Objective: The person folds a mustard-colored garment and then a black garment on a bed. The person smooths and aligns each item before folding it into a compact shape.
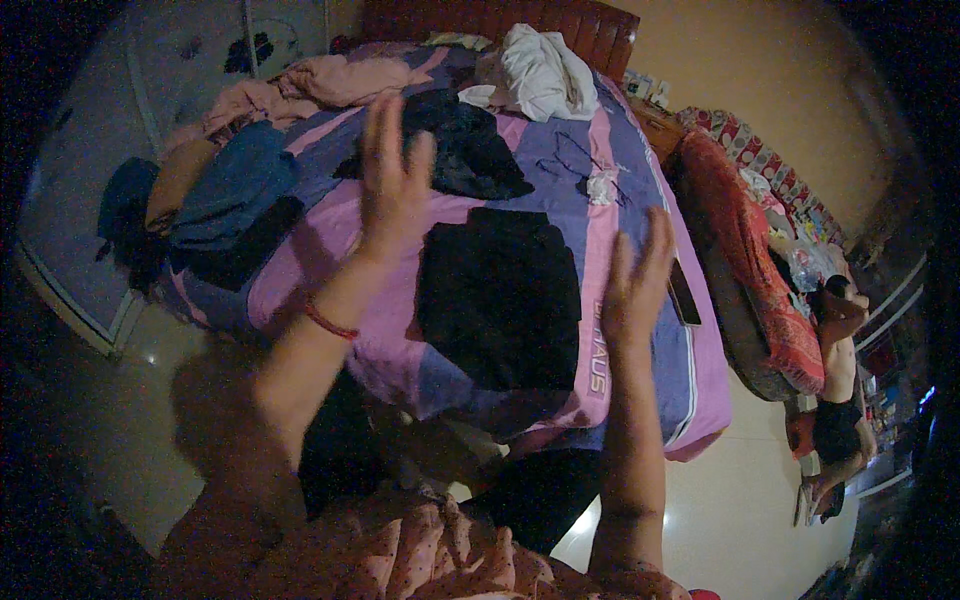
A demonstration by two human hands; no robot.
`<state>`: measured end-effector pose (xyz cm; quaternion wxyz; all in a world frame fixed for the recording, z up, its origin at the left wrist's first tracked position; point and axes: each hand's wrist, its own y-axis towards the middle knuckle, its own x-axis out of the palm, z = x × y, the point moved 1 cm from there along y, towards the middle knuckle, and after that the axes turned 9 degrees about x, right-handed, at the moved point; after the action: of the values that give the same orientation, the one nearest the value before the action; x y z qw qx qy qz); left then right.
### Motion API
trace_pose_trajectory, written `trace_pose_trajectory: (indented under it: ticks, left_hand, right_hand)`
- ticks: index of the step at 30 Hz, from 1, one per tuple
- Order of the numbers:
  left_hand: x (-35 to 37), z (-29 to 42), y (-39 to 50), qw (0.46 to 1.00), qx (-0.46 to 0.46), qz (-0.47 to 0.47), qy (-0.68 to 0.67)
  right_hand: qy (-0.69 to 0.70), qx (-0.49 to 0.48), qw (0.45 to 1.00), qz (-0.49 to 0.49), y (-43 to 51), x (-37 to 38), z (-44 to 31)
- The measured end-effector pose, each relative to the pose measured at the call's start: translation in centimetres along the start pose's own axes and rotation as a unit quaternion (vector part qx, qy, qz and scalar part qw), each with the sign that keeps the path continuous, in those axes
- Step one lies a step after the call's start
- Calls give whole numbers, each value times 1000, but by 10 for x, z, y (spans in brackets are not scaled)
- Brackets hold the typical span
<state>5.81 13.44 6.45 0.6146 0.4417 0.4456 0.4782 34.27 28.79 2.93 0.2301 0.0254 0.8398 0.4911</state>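
My left hand (396, 176) is raised over the bed with fingers apart and nothing in it, slightly blurred. Past its fingers lies a crumpled black garment (469, 150). On the right, my right hand (637, 281) is also lifted, its thumb and fingers spread and holding nothing. Between my forearms a dark garment (499, 300) lies flat near the bed's front edge, with a squarish outline. The purple and pink bedsheet (375, 300) is under it. Beside my right hand a dark smartphone-like slab (685, 292) rests close to the bed's right side.
A blue garment (236, 184) and pink bedding (322, 86) lie at the left. A white cloth (547, 75) is bunched near the wooden headboard (495, 19). Thin dark cords (562, 154) lie on the sheet. A red-covered sofa (750, 247) and another person (840, 375) are at the right.
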Motion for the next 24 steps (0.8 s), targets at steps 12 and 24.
trace_pose_trajectory:
  ticks: [12,24]
  left_hand:
    - [45,26,-126,855,-9,-514,72]
    - [-82,-92,-14,621,-123,-722,278]
  right_hand:
    - [-149,1,929,-338,-89,55,28]
    - [-365,43,921,-131,-19,-70,90]
